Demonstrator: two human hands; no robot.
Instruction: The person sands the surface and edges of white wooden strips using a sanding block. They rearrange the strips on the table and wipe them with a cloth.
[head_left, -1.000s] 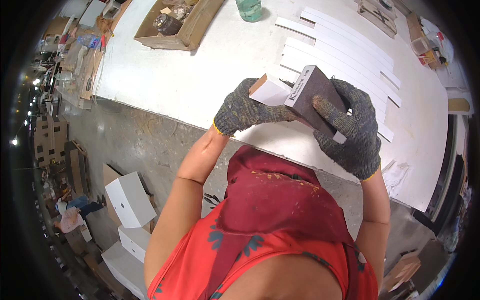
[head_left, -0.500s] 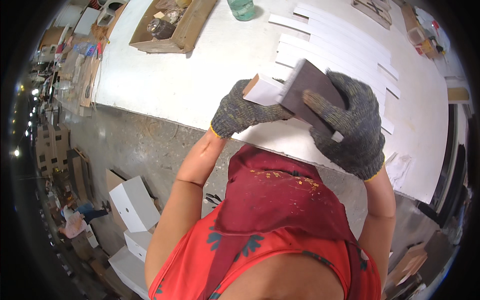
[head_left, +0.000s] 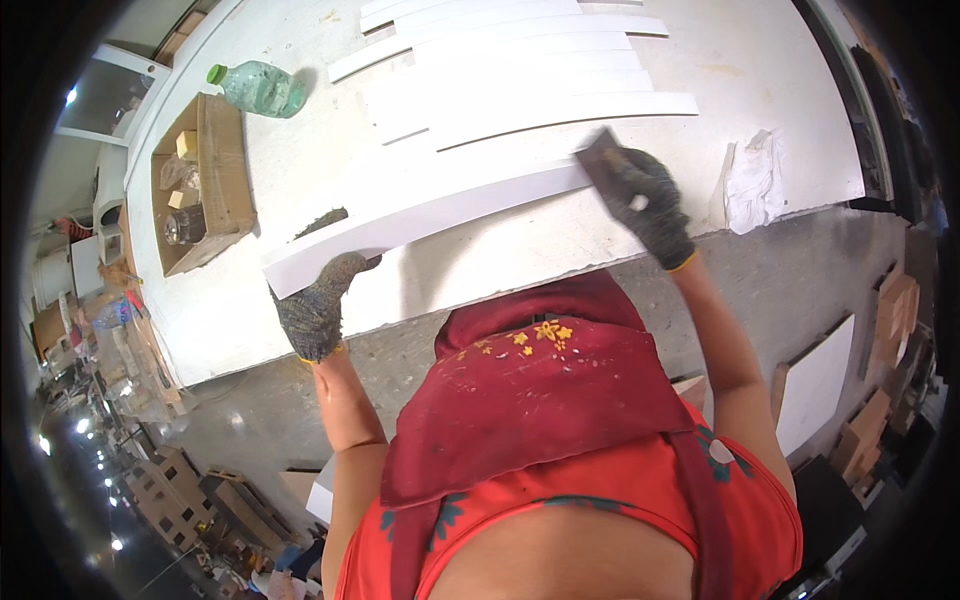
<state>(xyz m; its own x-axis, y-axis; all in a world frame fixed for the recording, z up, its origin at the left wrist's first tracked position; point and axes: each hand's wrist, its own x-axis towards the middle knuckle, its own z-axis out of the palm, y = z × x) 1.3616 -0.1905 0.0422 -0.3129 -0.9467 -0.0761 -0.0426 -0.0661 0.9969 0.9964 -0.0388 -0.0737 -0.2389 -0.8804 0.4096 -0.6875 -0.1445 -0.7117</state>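
A long white board (head_left: 440, 212) lies slantwise in front of me, raised at its left end over the white table. My left hand (head_left: 318, 303), in a dark knitted glove, is closed around that left end, with its fingertips showing beyond the far edge. In my gloved right hand (head_left: 648, 203) is a dark brown flat sanding block (head_left: 603, 165), slightly blurred. The block sits at the board's right end; whether it presses on the surface I cannot tell. Beyond the board, several white strips (head_left: 540, 60) lie side by side on the table.
A cardboard box (head_left: 230, 180) with a jar and small blocks stands at the table's left. Behind it lies a green-capped bottle (head_left: 262, 88). A crumpled white cloth (head_left: 755, 180) rests near the right front edge of the white table (head_left: 700, 65). White panels (head_left: 815, 385) lean below at right.
My hands have moved far apart, the left one to the left and the right one slightly left. The board now stretches lengthwise across the view, and the view has swung to the right.
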